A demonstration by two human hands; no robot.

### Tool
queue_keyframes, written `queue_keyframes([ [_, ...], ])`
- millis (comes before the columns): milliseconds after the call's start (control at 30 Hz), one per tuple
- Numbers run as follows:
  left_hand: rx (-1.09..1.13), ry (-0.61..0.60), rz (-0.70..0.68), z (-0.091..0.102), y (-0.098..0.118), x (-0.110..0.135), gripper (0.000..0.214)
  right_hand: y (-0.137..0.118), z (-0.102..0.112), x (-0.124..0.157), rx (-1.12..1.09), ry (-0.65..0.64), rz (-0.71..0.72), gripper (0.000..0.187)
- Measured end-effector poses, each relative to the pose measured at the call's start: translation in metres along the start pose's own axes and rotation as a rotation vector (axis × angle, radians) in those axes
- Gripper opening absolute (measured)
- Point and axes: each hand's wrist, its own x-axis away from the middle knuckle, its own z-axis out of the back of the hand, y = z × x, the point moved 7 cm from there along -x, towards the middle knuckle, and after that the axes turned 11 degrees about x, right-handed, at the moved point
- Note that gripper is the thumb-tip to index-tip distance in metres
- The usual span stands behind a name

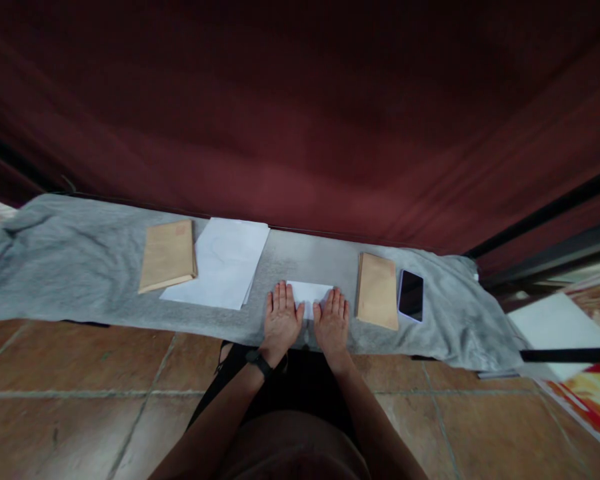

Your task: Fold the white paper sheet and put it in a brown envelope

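A folded sheet of white paper (310,292) lies on the grey cloth before me, its long side running left to right. My left hand (283,315) rests flat on its left end, palm down with the fingers stretched out. On the right end my right hand (331,323) presses flat in the same way, thumb pointing inward. Both hands hide the paper's ends. To the left is a stack of larger white sheets (225,260). A stack of brown envelopes (377,291) lies just right of my right hand.
Another brown envelope stack (167,255) overlaps the white sheets' left edge. A phone (411,295) lies right of the nearer envelopes. Grey cloth (90,260) covers the narrow table. Behind it hangs a dark red curtain (300,153). Black bars (570,355) stand at the right.
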Motion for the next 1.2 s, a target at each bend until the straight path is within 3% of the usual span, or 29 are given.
queue_keyframes([
  [300,0.011,0.021,0.015,0.0,-0.002,-0.001,0.066,0.001,-0.001,0.001,-0.03,0.036,-0.021,0.064],
  [467,0.014,0.035,0.007,0.004,-0.001,-0.002,0.063,0.001,-0.001,0.0,-0.008,-0.004,-0.025,0.065],
  [833,0.01,-0.215,-0.222,-0.009,0.031,-0.011,0.054,0.001,-0.003,0.0,-0.017,-0.032,-0.036,0.063],
  [1200,-0.032,-0.216,-0.194,-0.018,0.03,-0.012,0.057,0.003,0.0,-0.002,-0.058,-0.032,-0.043,0.057],
])
